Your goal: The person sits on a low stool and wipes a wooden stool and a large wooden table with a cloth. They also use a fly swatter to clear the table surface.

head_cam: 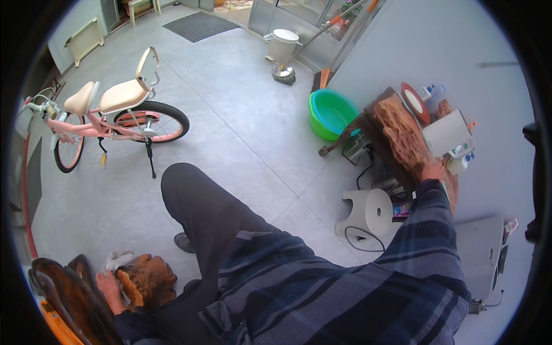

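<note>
At the lower left, my left hand [110,288] rests on or holds a pale cloth [117,260] against a rough brown burl of wood [153,278]. Dark polished wood [69,297] stands just left of it. Far to the right, my right hand [432,171] touches the edge of a carved wooden table [399,129] with a rugged reddish side, close below a white box-like container [446,133]. Its fingers are partly hidden, so its grip cannot be told. A brown-rimmed round dish [415,103] and pump bottles [458,164] are on the table.
A pink bicycle [99,125] stands on its kickstand at the left. Green and blue basins [330,115], a white plastic stool [374,213] with a cable loop, and a kettle-like metal vessel are by the table. A white bucket [282,45] and mop [283,74] stand near the door.
</note>
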`<state>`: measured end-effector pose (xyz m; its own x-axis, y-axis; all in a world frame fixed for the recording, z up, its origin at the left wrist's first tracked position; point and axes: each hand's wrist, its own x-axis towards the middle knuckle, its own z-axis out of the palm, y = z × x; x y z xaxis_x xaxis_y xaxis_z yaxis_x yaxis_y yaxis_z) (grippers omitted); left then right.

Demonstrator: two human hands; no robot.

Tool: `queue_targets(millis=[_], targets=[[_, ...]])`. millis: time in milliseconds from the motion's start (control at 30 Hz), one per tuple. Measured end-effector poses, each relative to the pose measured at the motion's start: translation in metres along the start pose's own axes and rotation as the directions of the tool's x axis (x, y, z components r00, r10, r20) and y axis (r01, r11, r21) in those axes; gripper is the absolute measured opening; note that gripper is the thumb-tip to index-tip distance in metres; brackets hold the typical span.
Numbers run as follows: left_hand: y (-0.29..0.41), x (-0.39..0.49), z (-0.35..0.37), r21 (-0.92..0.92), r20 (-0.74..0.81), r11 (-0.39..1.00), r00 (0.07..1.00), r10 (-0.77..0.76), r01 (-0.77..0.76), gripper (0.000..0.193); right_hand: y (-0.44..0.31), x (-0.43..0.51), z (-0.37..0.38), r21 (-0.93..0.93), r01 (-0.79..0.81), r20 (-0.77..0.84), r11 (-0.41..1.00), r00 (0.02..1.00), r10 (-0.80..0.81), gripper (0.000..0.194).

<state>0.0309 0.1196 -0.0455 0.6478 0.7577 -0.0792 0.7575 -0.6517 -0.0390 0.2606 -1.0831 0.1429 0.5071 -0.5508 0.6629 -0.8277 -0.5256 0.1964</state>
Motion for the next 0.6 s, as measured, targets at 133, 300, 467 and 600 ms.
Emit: queue_targets(millis=[133, 300, 467, 600], targets=[[-0.004, 0.004, -0.002, 0.033, 0.084, 0.999, 0.996, -0.027, 0.024, 0.066, 0.009, 0.018, 0.028, 0.074, -0.027, -0.042, 0.997, 0.999, 0.03, 0.041], [-0.005, 0.005, 0.0, -0.011, 0.069, 1.0, 0.998, -0.015, 0.016, 0.067, 0.014, 0.063, 0.065, -0.14, 0.278, 0.357, 0.95, 0.909, -0.214, 0.035], [-0.015, 0.003, 0.01, -0.044, -0.112, 0.989, 0.984, 0.139, -0.144, 0.043, 0.014, 0.084, 0.091, -0.239, 0.51, 0.409, 0.827, 0.825, -0.39, 0.035], [-0.011, -0.006, 0.01, -0.033, -0.117, 0.988, 0.982, 0.146, -0.151, 0.05, 0.008, 0.084, 0.087, -0.282, 0.547, 0.489, 0.788, 0.789, -0.372, 0.036]])
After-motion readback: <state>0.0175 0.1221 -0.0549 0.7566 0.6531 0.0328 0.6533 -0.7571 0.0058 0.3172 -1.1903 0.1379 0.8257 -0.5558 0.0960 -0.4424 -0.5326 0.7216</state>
